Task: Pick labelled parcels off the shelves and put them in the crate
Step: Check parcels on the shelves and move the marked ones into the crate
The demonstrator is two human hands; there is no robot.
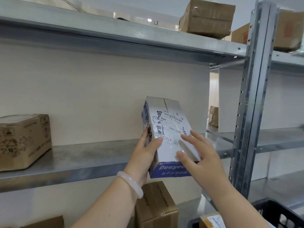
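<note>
A white and blue parcel [169,129] with a shipping label on its top face is tilted at the front edge of the middle shelf [92,158]. My left hand [146,153] grips its left side, thumb on the top face. My right hand [199,155] lies on its right side with fingers spread over the label. The black crate [278,213] sits at the bottom right and holds a labelled brown parcel [212,220].
A brown box [23,140] stands at the left of the middle shelf. Another brown box [156,206] sits on the shelf below. More boxes [209,18] rest on the top shelf. A metal upright [246,102] stands right of the parcel.
</note>
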